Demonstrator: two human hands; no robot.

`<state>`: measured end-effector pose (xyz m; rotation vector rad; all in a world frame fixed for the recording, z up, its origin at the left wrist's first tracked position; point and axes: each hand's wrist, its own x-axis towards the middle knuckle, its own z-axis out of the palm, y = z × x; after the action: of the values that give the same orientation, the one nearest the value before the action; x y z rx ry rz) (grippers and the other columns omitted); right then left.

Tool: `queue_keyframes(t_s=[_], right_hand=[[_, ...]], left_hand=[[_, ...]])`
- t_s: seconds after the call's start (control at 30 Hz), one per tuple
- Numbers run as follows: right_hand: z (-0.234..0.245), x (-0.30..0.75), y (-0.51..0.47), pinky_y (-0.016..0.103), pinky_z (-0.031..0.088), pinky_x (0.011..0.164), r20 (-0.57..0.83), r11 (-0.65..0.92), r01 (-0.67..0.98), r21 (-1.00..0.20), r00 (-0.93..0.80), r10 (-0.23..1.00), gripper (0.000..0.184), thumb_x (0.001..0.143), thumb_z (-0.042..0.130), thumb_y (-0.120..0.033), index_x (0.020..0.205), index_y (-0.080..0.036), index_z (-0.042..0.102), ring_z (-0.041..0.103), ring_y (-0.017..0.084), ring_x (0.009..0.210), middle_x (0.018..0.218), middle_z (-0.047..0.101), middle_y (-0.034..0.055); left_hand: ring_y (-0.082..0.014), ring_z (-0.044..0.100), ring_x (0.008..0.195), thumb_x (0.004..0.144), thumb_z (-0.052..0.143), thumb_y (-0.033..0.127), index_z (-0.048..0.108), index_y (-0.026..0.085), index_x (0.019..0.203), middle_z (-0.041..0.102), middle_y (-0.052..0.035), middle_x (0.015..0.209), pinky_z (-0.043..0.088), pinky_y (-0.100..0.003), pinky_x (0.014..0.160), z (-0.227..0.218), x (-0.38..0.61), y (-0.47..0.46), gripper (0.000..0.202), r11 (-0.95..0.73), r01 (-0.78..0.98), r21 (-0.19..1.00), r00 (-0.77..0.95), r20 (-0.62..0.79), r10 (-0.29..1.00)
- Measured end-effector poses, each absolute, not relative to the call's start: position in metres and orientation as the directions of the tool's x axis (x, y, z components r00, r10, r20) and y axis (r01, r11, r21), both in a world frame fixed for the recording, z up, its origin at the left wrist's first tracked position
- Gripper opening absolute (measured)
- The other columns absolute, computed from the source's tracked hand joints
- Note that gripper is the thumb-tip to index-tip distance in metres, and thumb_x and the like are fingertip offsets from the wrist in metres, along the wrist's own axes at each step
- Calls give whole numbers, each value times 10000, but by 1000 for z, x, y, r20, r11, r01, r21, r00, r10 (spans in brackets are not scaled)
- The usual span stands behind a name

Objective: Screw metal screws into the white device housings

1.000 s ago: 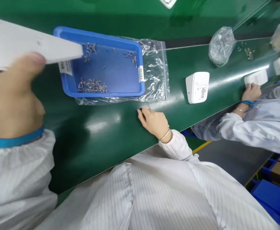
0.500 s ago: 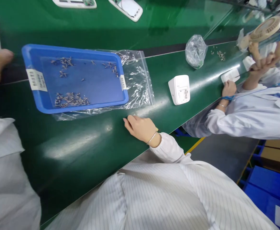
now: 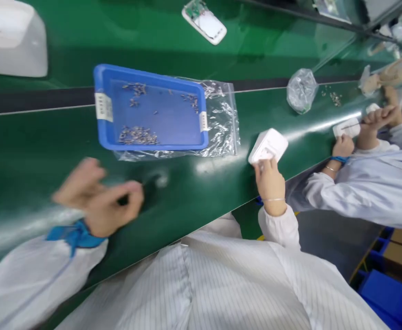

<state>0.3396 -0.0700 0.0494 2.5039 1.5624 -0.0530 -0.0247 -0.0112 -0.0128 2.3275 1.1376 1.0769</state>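
Observation:
My right hand (image 3: pixel 270 183) grips the near edge of a white plastic device (image 3: pixel 271 142), with fingers over its edge. The device lies tilted on the green bench and has a recess on the side that shows. Over the bench at the left, my left hand (image 3: pixel 101 197) is blurred by motion, its fingers loosely bent and apart, with nothing visible in them. A blue wristband (image 3: pixel 79 236) circles that wrist. Beyond the hands sits a blue tray (image 3: pixel 173 126) with several piles of small metal screws (image 3: pixel 137 135), partly on a clear zip bag (image 3: pixel 221 119).
On the green strip behind the dark gap lie a white housing (image 3: pixel 13 41) and an opened white device (image 3: pixel 206 23) with a circuit board. A crumpled clear bag (image 3: pixel 302 90) stands farther right. At the right, a co-worker's hands (image 3: pixel 345 144) work on another white device (image 3: pixel 347 127).
My left hand has come from the far left edge to over the bench. My right hand has moved right and taken hold of the white device, which is now turned. The camera view has shifted.

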Motion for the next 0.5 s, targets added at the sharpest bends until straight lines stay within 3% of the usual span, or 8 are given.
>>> queue_keyframes(t_s=[0.03, 0.07, 0.1, 0.17, 0.23, 0.3, 0.37, 0.5], right_hand=[[56, 325, -72, 360, 530, 669, -210, -321, 945, 68, 328, 921, 408, 986, 391, -385, 1216, -106, 580, 691, 272, 893, 1234, 598, 199], [62, 309, -74, 370, 549, 743, -292, -172, 983, -59, 148, 945, 395, 979, 423, -394, 1216, -125, 588, 680, 272, 976, 1239, 607, 181], [67, 293, -76, 370, 554, 830, -354, 12, 974, -224, -93, 931, 401, 968, 457, -413, 1243, -149, 582, 654, 260, 1072, 1269, 605, 159], [76, 265, -74, 335, 527, 959, -340, 317, 783, -535, -543, 768, 438, 954, 491, -448, 1313, -203, 549, 582, 208, 1214, 1347, 576, 107], [81, 245, -61, 306, 516, 975, -237, 433, 609, -665, -722, 650, 422, 973, 459, -432, 1342, -240, 530, 584, 160, 1201, 1342, 586, 66], [81, 233, -38, 297, 519, 931, -152, 421, 644, -638, -642, 752, 360, 1002, 406, -361, 1290, -225, 575, 630, 144, 1086, 1219, 650, 56], [76, 226, -8, 299, 502, 904, -71, 355, 765, -537, -461, 885, 326, 1009, 391, -308, 1204, -195, 627, 641, 154, 1007, 1086, 681, 54], [63, 216, 52, 311, 472, 856, -87, 296, 926, -236, -323, 942, 310, 1002, 406, -285, 1207, -189, 617, 624, 210, 1032, 1134, 646, 83]], left_hand=[[-338, 390, 1337, 706, 743, 146, 554, 356, 1072, 380, -31, 1333, 433, -590, 1056, -13, -17, -28, 462, -701, 539, 467, 395, 595, 700], [-314, 411, 1332, 734, 737, 162, 540, 343, 1145, 377, -53, 1364, 463, -534, 1059, -11, -7, -41, 491, -728, 525, 440, 444, 588, 676], [-308, 418, 1337, 779, 718, 200, 496, 321, 1240, 388, -82, 1392, 466, -525, 1068, -9, 2, -50, 526, -723, 498, 478, 488, 535, 690], [-307, 410, 1365, 870, 651, 315, 374, 251, 1398, 429, -134, 1429, 428, -537, 1108, -2, 18, -56, 600, -688, 414, 596, 629, 359, 689], [-294, 467, 1327, 930, 566, 402, 362, 199, 1429, 523, -146, 1377, 388, -546, 1134, 3, 23, -53, 576, -641, 357, 679, 731, 224, 645], [-269, 537, 1253, 964, 501, 411, 478, 193, 1363, 616, -116, 1269, 397, -511, 1133, 4, 20, -47, 456, -607, 360, 708, 763, 150, 628], [-260, 557, 1221, 975, 477, 381, 572, 205, 1282, 660, -85, 1186, 441, -468, 1093, 1, 14, -44, 367, -577, 405, 709, 740, 116, 662], [-252, 589, 1124, 977, 470, 376, 625, 197, 1228, 682, -77, 1130, 486, -423, 1000, -8, 10, -42, 345, -565, 437, 700, 679, 156, 718]])
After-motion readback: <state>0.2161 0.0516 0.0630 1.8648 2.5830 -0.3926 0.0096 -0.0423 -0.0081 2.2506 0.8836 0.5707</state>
